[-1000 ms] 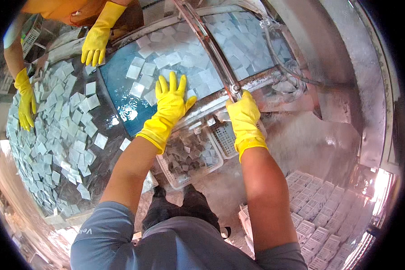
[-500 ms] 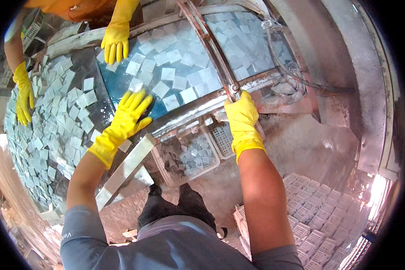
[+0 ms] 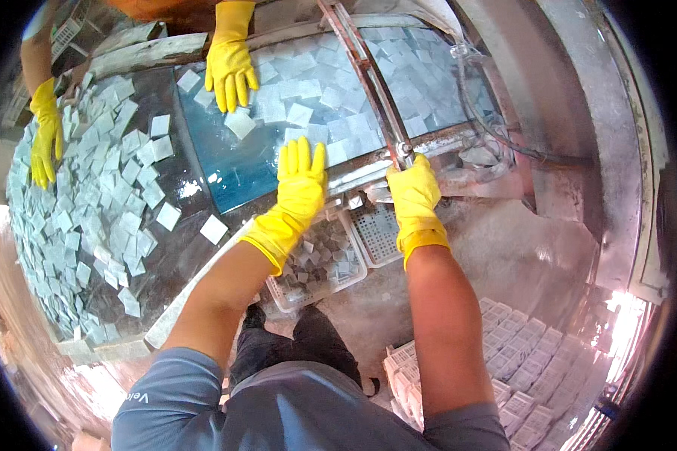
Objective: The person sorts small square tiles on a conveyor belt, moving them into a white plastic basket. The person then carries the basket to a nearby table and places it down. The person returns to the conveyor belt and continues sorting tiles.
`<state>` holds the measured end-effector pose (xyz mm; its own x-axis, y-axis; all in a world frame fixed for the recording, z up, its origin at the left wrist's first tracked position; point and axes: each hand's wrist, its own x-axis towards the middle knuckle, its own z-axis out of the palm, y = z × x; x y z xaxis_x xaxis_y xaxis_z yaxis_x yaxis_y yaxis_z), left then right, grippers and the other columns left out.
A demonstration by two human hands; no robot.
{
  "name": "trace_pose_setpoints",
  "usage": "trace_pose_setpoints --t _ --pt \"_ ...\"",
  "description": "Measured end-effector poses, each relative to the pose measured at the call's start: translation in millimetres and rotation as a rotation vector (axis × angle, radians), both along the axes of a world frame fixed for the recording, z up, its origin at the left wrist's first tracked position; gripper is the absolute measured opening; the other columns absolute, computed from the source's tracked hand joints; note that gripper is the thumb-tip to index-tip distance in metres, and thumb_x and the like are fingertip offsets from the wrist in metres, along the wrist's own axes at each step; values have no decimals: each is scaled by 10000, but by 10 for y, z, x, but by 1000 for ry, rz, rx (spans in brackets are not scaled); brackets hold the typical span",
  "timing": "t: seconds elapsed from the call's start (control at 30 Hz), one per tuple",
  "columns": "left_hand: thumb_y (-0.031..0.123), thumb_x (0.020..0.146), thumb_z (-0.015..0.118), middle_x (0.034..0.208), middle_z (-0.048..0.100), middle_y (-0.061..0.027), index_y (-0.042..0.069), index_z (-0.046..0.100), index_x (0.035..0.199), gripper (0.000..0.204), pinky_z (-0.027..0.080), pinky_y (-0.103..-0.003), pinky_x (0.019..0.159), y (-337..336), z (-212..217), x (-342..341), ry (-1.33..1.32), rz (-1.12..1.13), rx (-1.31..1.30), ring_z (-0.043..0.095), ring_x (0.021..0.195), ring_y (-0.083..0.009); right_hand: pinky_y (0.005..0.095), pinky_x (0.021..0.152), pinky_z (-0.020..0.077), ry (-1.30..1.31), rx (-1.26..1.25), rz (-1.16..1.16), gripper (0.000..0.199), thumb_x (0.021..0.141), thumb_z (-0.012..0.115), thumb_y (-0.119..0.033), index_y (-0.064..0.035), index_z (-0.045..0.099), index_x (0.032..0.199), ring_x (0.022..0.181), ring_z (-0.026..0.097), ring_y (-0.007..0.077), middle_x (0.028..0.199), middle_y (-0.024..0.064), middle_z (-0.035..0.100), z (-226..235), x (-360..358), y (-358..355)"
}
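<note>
My left hand, in a yellow rubber glove, lies flat with fingers stretched out at the near edge of a wet blue surface. Its fingertips touch or hover just over pale square tiles; contact is hard to make out. My right hand, gloved alike, is closed round the near end of a rusty metal bar that spans the surface, close to a bolt. Its fingertips are hidden. Across from me, a co-worker's yellow-gloved hand reaches over the tiles, near one loose tile.
To the left, a heap of tiles covers a dark table, where the co-worker's other gloved hand rests. Below the near edge hang a basket of tile pieces and a perforated basket. Stacked white crates stand lower right; a hose runs nearby.
My left hand has moved right along the near edge, and tiles on the blue surface have shifted right. The co-worker's nearer hand has also moved right. My right hand keeps its grip.
</note>
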<state>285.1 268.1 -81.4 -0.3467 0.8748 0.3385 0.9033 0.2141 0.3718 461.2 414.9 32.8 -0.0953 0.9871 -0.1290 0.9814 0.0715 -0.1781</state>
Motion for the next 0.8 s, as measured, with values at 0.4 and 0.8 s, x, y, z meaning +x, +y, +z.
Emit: trace_pose_setpoints --t 0.4,0.8 --pt "33 823 675 1478 609 -238 72 619 1441 622 507 -487 1110 -238 200 300 -102 -116 48 617 1317 -433 533 975 561 80 -24 48 595 843 793 -445 -35 668 1255 1157 715 438 1216 245 749 89 19 33" --pt "511 953 686 1593 425 -347 48 529 1531 757 301 -620 1226 -176 452 -218 -9 481 -277 380 1443 -611 530 1007 549 105 -87 79 674 826 797 -433 -22 650 1340 1196 698 427 1280 237 728 109 14 -24"
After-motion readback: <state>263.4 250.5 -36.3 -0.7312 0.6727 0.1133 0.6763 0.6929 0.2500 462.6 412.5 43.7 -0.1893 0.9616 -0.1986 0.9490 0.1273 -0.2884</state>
